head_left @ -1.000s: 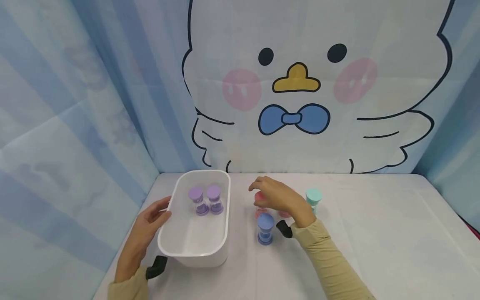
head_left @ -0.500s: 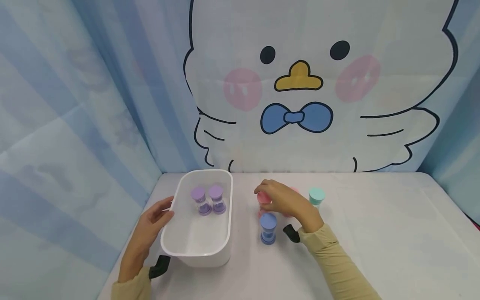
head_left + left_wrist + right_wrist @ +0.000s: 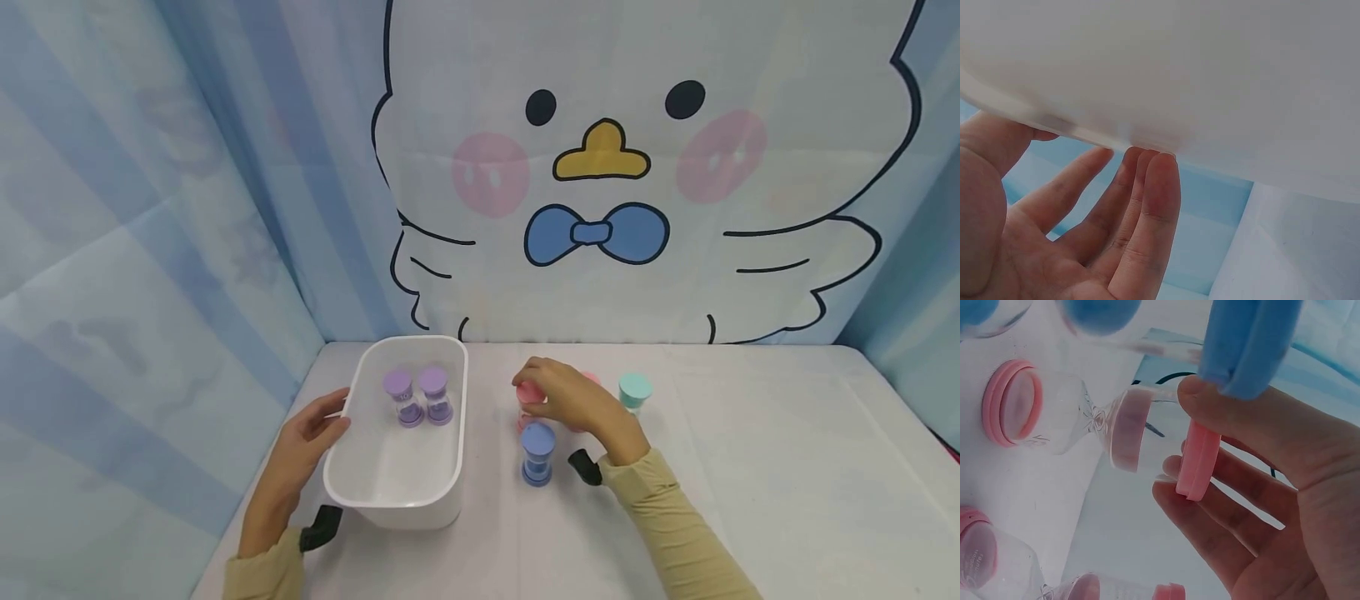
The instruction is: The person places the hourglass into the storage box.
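Observation:
My right hand (image 3: 583, 404) pinches the pink cap of a sand timer (image 3: 531, 393) between thumb and fingertips. In the right wrist view, that pink sand timer (image 3: 1129, 428) stands on the table, with pink sand in its glass. A blue sand timer (image 3: 537, 457) is just in front of it. Behind my right hand, a second pink sand timer (image 3: 592, 378) is mostly hidden. My left hand (image 3: 298, 454) touches the outer left wall of a white bin (image 3: 397, 479), fingertips against it in the left wrist view. Two purple sand timers (image 3: 400, 385) stand inside the bin.
A teal sand timer (image 3: 635, 390) stands right of my right wrist, partly covered by it. The white table (image 3: 765, 467) reaches a curtain with a cartoon character (image 3: 600, 283) at its back edge. Another curtain (image 3: 150, 317) hangs on the left.
My right hand has come down slightly, and its fingers have closed on the pink sand timer's cap. The head view has shifted slightly. My left hand remains at the bin.

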Demonstrator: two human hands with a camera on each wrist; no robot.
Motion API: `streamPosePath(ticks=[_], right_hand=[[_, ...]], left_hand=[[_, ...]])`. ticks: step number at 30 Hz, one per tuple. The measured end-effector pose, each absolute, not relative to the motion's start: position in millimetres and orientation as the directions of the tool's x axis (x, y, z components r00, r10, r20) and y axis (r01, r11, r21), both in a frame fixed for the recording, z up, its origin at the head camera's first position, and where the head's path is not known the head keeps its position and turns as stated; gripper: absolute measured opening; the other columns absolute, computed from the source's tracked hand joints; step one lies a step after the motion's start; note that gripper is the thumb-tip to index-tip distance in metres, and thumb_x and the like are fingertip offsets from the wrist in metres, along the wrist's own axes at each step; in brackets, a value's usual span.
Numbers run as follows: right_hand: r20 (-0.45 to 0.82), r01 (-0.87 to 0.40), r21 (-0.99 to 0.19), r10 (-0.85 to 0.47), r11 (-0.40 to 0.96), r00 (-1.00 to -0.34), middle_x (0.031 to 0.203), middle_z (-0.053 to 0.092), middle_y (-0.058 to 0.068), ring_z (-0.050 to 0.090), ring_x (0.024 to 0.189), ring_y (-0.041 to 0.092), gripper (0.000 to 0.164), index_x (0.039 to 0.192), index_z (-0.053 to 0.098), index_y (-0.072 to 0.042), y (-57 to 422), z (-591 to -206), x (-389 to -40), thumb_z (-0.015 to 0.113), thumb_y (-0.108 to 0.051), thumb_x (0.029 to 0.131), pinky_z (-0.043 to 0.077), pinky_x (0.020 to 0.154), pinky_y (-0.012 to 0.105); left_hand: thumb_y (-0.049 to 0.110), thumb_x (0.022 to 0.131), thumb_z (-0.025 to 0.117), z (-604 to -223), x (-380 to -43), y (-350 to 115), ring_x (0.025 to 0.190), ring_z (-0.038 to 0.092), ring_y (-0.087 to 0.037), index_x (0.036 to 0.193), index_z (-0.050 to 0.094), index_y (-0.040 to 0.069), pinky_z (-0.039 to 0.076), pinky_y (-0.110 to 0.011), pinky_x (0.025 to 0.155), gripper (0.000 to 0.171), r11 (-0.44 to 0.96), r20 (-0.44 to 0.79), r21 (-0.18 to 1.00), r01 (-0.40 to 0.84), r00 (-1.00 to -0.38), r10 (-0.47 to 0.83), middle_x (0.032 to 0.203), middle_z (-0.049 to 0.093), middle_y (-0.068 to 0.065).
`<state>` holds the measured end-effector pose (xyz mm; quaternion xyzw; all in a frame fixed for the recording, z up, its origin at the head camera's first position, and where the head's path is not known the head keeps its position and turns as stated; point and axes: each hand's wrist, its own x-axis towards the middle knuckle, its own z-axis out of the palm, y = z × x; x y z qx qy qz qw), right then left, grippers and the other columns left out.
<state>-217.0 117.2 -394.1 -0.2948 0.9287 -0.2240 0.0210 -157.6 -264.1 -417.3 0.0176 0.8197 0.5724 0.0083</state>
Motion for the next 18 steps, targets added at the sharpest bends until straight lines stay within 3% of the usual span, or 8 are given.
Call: streamPosePath(ticks=[18], right_hand=[[0.152,-0.596,-0.405,-0.592,0.693,-0.791,0.118,0.067,0.009,0.063,0.109,0.025,0.038,0.119,0.070,-0.004,112.5,-383.2,-220.2,0.080,-0.011,0.083,0.054,0.093,0.039]], left_hand=[[0.027,0.100,0.061,-415.8,-157.1,-262.7,0.100,0.061,0.005,0.147,0.045,0.006,0.052,-0.019,0.085,0.053,0.335,-0.002,0.942,0.007,-1.000,0.026,0.144,0.051,-0.020]])
